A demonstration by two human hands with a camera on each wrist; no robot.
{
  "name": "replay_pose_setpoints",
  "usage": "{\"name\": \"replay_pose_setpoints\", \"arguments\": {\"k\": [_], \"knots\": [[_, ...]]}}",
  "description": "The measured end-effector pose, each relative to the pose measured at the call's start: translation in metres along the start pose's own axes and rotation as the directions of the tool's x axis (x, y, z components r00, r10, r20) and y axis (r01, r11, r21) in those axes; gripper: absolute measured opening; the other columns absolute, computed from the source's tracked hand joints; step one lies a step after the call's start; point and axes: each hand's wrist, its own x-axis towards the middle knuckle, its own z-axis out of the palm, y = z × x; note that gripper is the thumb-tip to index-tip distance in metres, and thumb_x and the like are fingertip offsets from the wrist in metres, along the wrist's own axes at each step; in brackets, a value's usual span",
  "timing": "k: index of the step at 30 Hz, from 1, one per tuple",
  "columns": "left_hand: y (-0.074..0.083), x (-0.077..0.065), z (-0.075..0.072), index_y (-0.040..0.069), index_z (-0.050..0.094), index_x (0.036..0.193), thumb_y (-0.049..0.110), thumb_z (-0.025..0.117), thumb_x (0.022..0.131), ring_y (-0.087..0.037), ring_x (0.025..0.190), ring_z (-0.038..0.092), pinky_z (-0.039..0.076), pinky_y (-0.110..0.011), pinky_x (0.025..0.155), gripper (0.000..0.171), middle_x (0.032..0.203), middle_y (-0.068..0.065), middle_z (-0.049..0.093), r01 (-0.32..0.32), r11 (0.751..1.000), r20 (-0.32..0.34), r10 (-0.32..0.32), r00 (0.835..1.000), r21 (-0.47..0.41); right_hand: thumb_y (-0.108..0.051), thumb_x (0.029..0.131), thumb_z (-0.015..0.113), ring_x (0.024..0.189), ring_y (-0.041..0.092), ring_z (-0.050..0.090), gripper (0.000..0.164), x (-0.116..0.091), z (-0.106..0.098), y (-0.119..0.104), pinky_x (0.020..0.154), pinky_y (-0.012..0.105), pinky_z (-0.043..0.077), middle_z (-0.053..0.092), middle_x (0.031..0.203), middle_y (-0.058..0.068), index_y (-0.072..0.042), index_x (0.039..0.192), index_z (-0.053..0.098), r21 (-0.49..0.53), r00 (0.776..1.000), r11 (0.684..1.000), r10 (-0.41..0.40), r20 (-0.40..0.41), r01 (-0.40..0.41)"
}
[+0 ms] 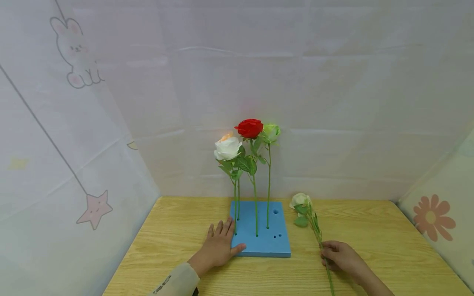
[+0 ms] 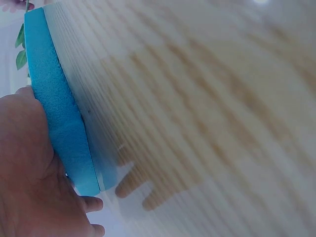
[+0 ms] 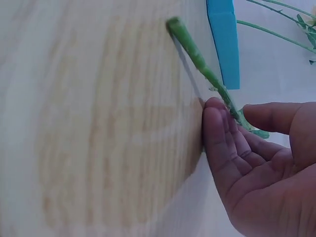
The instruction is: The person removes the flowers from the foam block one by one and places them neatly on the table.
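Note:
A blue foam board lies on the table with several artificial roses upright in it. My left hand is spread at its left edge, the thumb over the front left corner; the left wrist view shows the palm against the blue board. Off to the right of the board, my right hand pinches the green stem of a white rose between thumb and fingers. The bloom points away from me, low over the table. In the right wrist view, the stem's cut end sticks out past the fingertips.
Standing in the board are a red rose, a white rose, a pale green rose and an orange one partly hidden. Holes show on the board's right side. Patterned cloth walls enclose the wooden table.

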Motion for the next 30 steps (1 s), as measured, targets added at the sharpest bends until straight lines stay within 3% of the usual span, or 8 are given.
{"name": "replay_pose_setpoints", "arguments": {"k": [8, 17, 22, 30], "knots": [[-0.002, 0.002, 0.002, 0.012, 0.012, 0.165, 0.078, 0.028, 0.096, -0.042, 0.154, 0.016, 0.011, -0.068, 0.118, 0.096, 0.171, -0.009, 0.008, 0.014, 1.0, 0.014, -0.014, 1.0, -0.005, -0.014, 0.103, 0.058, 0.083, 0.023, 0.067, 0.039, -0.003, -0.007, -0.008, 0.073, 0.037, 0.06, 0.07, 0.101, 0.01, 0.013, 0.132, 0.057, -0.116, 0.998, 0.993, -0.024, -0.065, 0.017], [0.001, 0.0, -0.003, 0.009, 0.015, 0.164, 0.076, 0.031, 0.098, -0.043, 0.153, 0.019, 0.012, -0.068, 0.118, 0.095, 0.17, -0.012, 0.012, -0.001, 1.0, 0.004, 0.001, 1.0, -0.003, -0.017, 0.104, 0.058, 0.091, 0.027, 0.071, 0.042, -0.003, -0.022, -0.014, 0.08, 0.04, 0.06, 0.071, 0.108, 0.013, 0.012, 0.134, 0.055, -0.068, 0.996, 0.998, -0.021, -0.083, 0.016], [0.002, -0.001, -0.003, 0.009, 0.015, 0.164, 0.076, 0.031, 0.098, -0.043, 0.152, 0.02, 0.013, -0.067, 0.118, 0.096, 0.17, -0.012, 0.012, -0.004, 1.0, -0.005, 0.004, 1.0, -0.001, -0.019, 0.104, 0.059, 0.095, 0.027, 0.071, 0.042, -0.003, -0.019, -0.022, 0.081, 0.04, 0.06, 0.071, 0.112, 0.015, 0.009, 0.135, 0.057, -0.068, 0.994, 0.998, -0.017, -0.11, 0.009], [0.001, -0.001, -0.002, 0.009, 0.015, 0.164, 0.077, 0.03, 0.097, -0.043, 0.152, 0.018, 0.012, -0.068, 0.118, 0.096, 0.17, -0.012, 0.012, 0.004, 1.0, 0.0, -0.004, 1.0, -0.014, -0.023, 0.104, 0.059, 0.102, 0.03, 0.071, 0.047, -0.004, -0.008, -0.035, 0.084, 0.039, 0.059, 0.068, 0.119, 0.021, 0.01, 0.138, 0.054, -0.044, 0.988, 0.996, -0.082, -0.129, 0.077]]}}
